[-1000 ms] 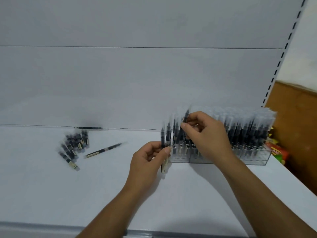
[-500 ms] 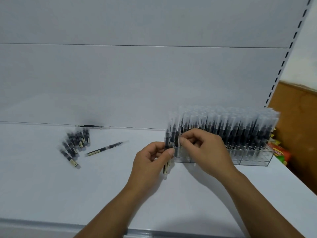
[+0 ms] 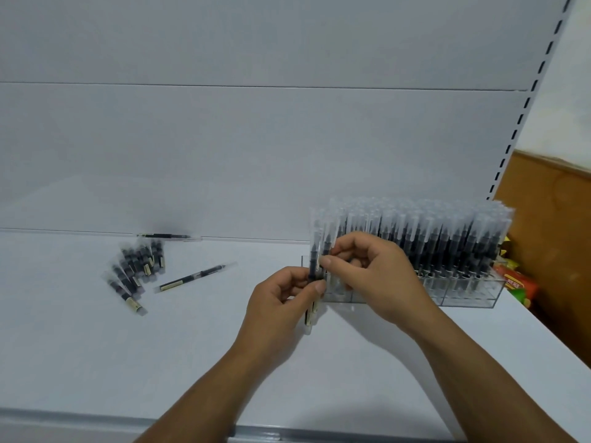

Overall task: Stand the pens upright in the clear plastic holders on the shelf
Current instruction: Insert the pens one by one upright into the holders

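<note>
Beside the holder (image 3: 467,298), left hand (image 3: 281,302) grips a small pen bundle (image 3: 311,266); right hand (image 3: 377,276) apparently pinches one pen (image 3: 327,247). Judged light, stiff, slick-sleeved: hold mid-barrel.

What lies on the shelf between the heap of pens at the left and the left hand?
One single pen lies slanted there on the white shelf, seen in the head view.

Soft, even light, faint shadows beneath the forearms; slightly blurry, with wide-angle bending at edges.
</note>
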Demonstrator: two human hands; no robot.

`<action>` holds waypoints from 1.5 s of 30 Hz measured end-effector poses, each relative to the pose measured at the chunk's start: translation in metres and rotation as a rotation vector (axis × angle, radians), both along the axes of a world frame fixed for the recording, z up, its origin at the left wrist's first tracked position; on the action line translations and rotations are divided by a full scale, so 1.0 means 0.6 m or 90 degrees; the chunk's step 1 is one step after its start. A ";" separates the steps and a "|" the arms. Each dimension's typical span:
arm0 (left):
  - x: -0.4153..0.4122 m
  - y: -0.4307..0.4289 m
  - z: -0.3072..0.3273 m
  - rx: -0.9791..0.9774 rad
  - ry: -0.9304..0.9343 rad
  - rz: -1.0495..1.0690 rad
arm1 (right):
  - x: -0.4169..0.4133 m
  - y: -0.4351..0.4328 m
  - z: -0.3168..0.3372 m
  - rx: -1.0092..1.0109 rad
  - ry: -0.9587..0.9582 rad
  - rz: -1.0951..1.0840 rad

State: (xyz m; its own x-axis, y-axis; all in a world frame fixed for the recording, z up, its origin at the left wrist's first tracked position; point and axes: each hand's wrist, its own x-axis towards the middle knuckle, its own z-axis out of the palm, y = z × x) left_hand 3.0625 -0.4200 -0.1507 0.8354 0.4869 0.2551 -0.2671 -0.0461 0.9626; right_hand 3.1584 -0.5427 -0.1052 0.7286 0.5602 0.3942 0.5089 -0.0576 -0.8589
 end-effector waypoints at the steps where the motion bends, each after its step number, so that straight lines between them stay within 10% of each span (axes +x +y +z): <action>1: 0.000 0.000 0.000 -0.005 -0.004 0.003 | 0.002 -0.002 0.004 0.028 0.005 -0.012; 26: 0.003 -0.001 -0.001 -0.056 -0.004 0.010 | 0.055 -0.001 0.020 -0.082 -0.186 -0.235; 36: 0.003 -0.001 0.001 -0.042 0.002 0.007 | 0.044 0.001 -0.013 -0.241 -0.180 -0.202; 45: 0.004 0.002 -0.006 0.055 0.006 0.009 | -0.006 -0.012 -0.029 -0.034 -0.013 0.056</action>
